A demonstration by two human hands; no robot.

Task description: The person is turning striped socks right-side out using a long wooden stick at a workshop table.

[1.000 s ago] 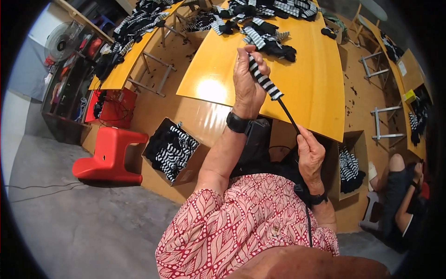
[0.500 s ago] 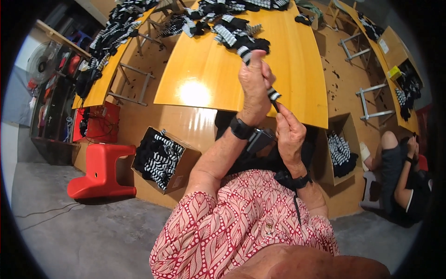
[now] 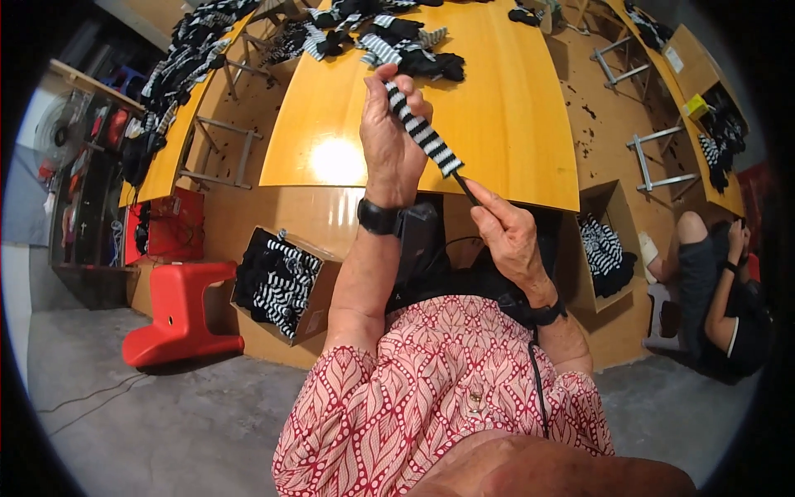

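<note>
My left hand (image 3: 393, 141) is raised over the front edge of the yellow table (image 3: 513, 124) and grips a narrow black-and-white striped fabric piece (image 3: 422, 131) that runs down to the right. My right hand (image 3: 507, 236) sits just below it and pinches a thin dark rod (image 3: 465, 189) that sticks out of the striped piece's lower end. Both wrists wear dark bands. More striped and black fabric pieces (image 3: 389, 37) lie in a heap at the far side of the table.
Cardboard boxes of striped pieces stand under the table at left (image 3: 277, 282) and right (image 3: 604, 248). A red plastic stool (image 3: 178, 319) is on the grey floor at left. Another person (image 3: 720, 290) sits at right. A second yellow table (image 3: 178, 124) with dark fabric is at left.
My right hand, first lower and apart, came up against the striped piece's end and now sits just under it pinching the rod. The left hand stayed raised with the piece.
</note>
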